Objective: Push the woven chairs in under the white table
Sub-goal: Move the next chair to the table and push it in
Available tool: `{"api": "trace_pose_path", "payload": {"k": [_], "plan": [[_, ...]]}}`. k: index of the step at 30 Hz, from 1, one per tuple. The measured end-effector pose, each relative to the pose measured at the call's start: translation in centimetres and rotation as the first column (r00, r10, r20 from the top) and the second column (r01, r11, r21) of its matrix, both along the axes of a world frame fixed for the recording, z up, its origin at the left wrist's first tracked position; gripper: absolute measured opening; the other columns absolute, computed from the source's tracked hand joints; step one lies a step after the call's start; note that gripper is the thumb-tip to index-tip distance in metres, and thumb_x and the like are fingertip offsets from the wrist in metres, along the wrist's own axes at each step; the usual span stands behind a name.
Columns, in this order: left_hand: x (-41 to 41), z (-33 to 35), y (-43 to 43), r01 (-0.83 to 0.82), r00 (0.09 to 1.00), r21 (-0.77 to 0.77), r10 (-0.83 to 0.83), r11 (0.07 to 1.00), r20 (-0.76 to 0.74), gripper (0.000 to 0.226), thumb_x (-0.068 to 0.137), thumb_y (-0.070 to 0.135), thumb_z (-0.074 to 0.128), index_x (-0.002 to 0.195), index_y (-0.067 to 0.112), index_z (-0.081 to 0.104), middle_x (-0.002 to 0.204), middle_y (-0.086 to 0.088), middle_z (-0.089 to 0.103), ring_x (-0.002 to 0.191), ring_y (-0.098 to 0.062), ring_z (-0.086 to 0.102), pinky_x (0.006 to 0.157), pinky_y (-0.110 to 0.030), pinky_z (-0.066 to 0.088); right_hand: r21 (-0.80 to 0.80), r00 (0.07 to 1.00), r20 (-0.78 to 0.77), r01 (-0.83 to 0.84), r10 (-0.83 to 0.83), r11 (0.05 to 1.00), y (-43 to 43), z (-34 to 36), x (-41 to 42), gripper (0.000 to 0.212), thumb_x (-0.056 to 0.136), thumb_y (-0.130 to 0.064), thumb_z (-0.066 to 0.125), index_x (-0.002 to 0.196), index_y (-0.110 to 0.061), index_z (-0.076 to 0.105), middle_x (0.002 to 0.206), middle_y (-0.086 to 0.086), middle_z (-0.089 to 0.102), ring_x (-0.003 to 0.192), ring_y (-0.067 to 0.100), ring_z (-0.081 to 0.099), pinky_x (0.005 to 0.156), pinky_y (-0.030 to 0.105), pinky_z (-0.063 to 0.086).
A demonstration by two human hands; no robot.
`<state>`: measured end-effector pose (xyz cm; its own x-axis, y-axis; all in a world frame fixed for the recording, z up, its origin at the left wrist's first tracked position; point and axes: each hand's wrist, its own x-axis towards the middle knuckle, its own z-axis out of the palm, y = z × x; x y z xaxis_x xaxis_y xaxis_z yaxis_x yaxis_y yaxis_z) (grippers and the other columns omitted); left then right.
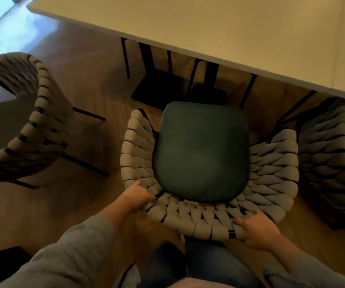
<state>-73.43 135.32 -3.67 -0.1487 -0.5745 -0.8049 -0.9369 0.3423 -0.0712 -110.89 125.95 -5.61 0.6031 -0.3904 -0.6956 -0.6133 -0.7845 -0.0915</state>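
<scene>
A woven chair (271, 167) with a dark green seat cushion (200, 152) stands right in front of me, its seat facing the white table (209, 23). The cushion's front edge lies just short of the table's near edge. My left hand (137, 195) grips the woven backrest at its left rear curve. My right hand (254, 229) grips the backrest rim at the right rear. A second woven chair (36, 125) stands to the left, pulled away from the table and turned sideways. A third woven chair (329, 154) on the right sits partly under the table.
Black table legs and a black base (161, 88) stand under the table ahead of the middle chair. Wooden floor (96, 80) lies between the left chair and the table. My legs in jeans (198, 265) are directly behind the middle chair.
</scene>
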Motion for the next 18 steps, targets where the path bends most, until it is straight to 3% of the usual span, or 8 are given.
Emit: {"api": "trace_pose_path", "payload": {"k": [8,18], "plan": [[2.9,0.1,-7.1,0.012,1.0,0.013,-0.012,1.0,-0.01,0.053,0.096,0.014,0.051,0.145,0.03,0.039,0.131,-0.005,0.056,0.128,-0.026,0.048,0.118,-0.051,0.017,0.002,0.999,0.002,0.05,-0.05,0.999,-6.8,0.1,2.7,0.051,0.086,-0.032,0.053,0.136,-0.038,0.046,0.115,-0.008,0.062,0.107,0.013,0.057,0.095,0.031,0.038],[6.0,2.7,-16.4,0.168,0.985,-0.007,-0.168,0.986,0.042,0.05,0.096,0.015,0.051,0.142,0.031,0.042,0.124,-0.001,0.059,0.118,-0.022,0.053,0.107,-0.042,0.031,0.02,0.974,0.004,0.226,-0.226,0.974,-11.6,1.0,6.3,0.045,0.085,-0.032,0.058,0.127,-0.044,0.05,0.104,-0.017,0.057,0.1,0.006,0.053,0.097,0.029,0.038]]}}
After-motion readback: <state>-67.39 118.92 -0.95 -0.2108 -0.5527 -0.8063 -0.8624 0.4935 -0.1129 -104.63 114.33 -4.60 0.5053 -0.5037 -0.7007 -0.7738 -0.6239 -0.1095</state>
